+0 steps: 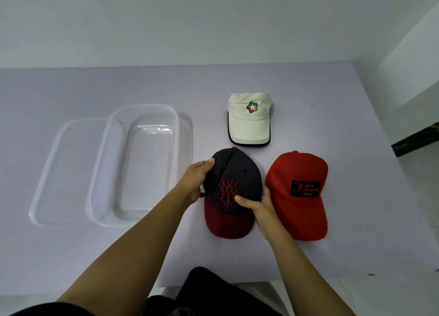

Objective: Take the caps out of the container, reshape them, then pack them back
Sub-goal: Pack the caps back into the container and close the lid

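Entry: dark cap, reshaping step (my judgement).

Dark cap [234, 185] with maroon brim sits between my two hands, near the front of the table [71, 244], brim toward me. I cannot tell whether it rests on the table or is slightly lifted.

My left hand [197, 181] grips the crown's left side, thumb on top near the back. The other fingers are curled under the edge, out of sight. My right hand [259, 208] grips the right front, thumb pressed on the crown beside the red embroidery, fingers wrapped round the side.

A crease runs down the crown from the top button, so the shape is not yet true.

Red cap [299, 194] lies just beside my right hand, possibly touching it. White cap [249, 120] lies further back, apart from both. Clear container [145, 168] stands to the left, holding nothing. A clear lid [64, 170] lies flat at it, seemingly partly under it.

Risks from here:
- The right thumb, bearing hard on the front panel, could dent it rather than round it.
- Swinging my right wrist outward could shove the red cap askew.
- Packing the three caps carelessly could crush the crowns again.
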Motion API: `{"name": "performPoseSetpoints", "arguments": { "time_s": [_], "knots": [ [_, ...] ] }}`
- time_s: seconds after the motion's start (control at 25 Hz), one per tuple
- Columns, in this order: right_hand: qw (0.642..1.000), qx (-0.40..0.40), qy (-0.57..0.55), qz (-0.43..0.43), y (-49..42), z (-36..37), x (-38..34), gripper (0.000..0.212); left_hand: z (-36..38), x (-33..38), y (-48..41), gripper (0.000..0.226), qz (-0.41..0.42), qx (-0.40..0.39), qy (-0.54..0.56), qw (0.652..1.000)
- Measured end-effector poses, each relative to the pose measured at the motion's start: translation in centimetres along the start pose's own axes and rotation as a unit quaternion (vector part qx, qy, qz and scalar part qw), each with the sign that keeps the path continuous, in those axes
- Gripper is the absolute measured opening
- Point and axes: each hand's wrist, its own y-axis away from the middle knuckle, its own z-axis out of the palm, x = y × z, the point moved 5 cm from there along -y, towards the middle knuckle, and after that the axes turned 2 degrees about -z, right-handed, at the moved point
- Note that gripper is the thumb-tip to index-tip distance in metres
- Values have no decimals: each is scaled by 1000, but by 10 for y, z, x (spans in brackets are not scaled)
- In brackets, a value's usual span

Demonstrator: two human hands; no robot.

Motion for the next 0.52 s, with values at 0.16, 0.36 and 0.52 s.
{"name": "performPoseSetpoints", "arguments": {
  "time_s": [0.16, 0.36, 0.52],
  "knots": [
    [997, -36, -51, -37, 11, 5, -9, 99, 5, 8, 8, 42, 7, -18, -11, 1000],
    [990, -44, -110, -74, 31, 12, -21, 105, 2, 27, 24, 41, 37, -64, -55, 996],
    [978, -66, -195, -41, 55, 27, -22, 104, -4, 44, 42, 41, 39, -86, -66, 993]
  ]
}}
